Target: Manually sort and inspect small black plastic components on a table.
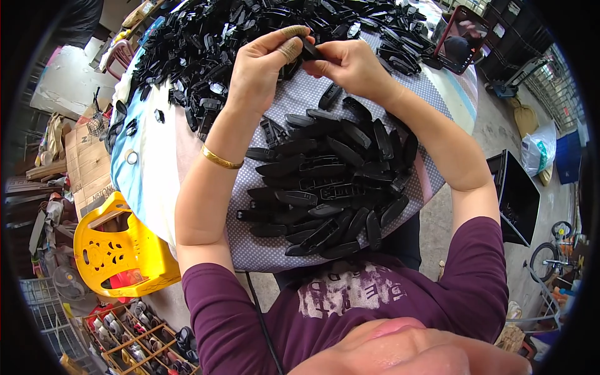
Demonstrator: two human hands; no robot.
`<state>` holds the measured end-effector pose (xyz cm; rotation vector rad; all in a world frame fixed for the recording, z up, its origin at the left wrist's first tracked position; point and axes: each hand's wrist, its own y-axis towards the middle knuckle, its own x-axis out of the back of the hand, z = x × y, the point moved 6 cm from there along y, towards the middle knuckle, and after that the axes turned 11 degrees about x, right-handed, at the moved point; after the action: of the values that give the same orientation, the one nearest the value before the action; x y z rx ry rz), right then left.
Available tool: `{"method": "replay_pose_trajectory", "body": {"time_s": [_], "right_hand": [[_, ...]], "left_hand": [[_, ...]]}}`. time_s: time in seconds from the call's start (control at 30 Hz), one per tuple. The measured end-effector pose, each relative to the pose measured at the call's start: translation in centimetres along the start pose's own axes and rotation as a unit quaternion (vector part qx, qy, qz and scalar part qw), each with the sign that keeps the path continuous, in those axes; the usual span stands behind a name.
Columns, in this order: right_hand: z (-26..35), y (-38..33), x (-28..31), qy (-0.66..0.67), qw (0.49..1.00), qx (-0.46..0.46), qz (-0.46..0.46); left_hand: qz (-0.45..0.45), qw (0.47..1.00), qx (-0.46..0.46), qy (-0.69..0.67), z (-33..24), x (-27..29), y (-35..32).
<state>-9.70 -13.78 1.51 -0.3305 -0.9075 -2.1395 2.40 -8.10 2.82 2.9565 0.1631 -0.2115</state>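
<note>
Both hands are raised over the table and meet at a small black plastic part (310, 51). My left hand (265, 69), with beige tape round its thumb and a finger, pinches the part's left end. The fingertips of my right hand (356, 67) close on its right side, covering much of it. Below them, between my forearms, lies a pile of similar long, rounded black parts (331, 181). A much larger heap of loose black pieces (206, 56) spreads beyond my hands across the far side.
A patterned cloth (240, 247) covers the round table. A phone (461, 39) stands upright at the far right, and a tape roll (130, 157) lies at the left. A yellow plastic chair (125, 250) stands by the left edge; a black crate (515, 197) is on the right.
</note>
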Motion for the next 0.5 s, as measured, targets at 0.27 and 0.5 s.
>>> {"method": "replay_pose_trajectory", "body": {"time_s": [0.27,0.5], "right_hand": [[-6.8,0.8,12.9,-0.034,0.978,-0.083,-0.188],[-7.3,2.3,6.7,-0.312,0.92,0.237,-0.015]], "left_hand": [[0.176,0.898,0.037,0.402,-2.4,-6.5,-3.3],[0.085,0.859,0.017,0.505,0.6,-6.0,0.6]]}}
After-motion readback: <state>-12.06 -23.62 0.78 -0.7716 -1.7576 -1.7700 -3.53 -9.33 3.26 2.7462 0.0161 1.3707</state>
